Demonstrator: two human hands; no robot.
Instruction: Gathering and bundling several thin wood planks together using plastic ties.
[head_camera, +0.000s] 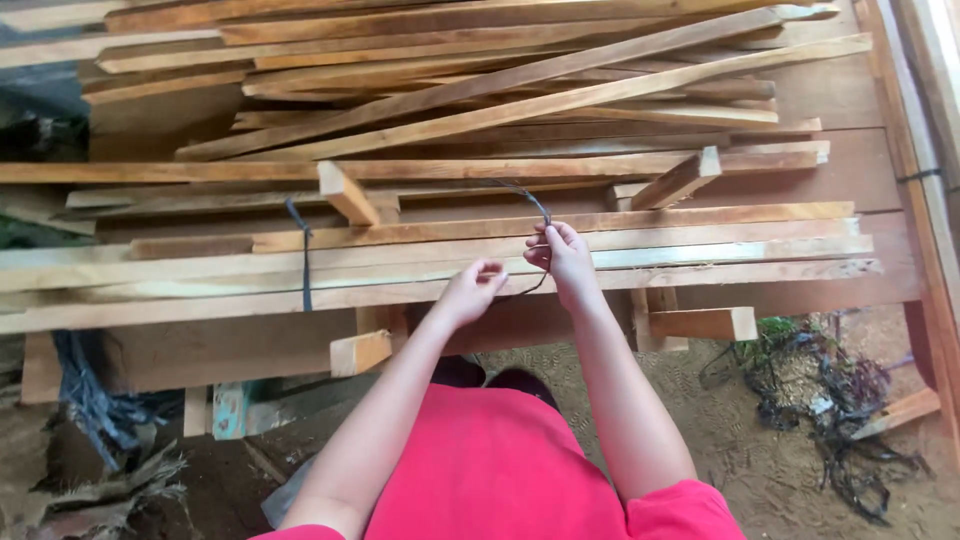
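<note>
Red shirt (500, 470) nearest. Left hand (470, 290) pinches lower end of dark strap (530, 200); right hand (562, 255) closed on strap higher up, over bundled wooden slats (700, 245). Second strap (304, 250) left. Loose slat pile (500, 80) beyond.

Both hands (520, 270) meet at a strap (530, 205) over stacked slats (700, 245), loose slats (500, 90) behind.

Loose slats (480, 90) behind; black strap tangle (840, 410) (on sand).

Hidden from me: dark strap (530, 200), run below right hand (565, 262) grip; wooden slats (200, 270), ends cut off left.
</note>
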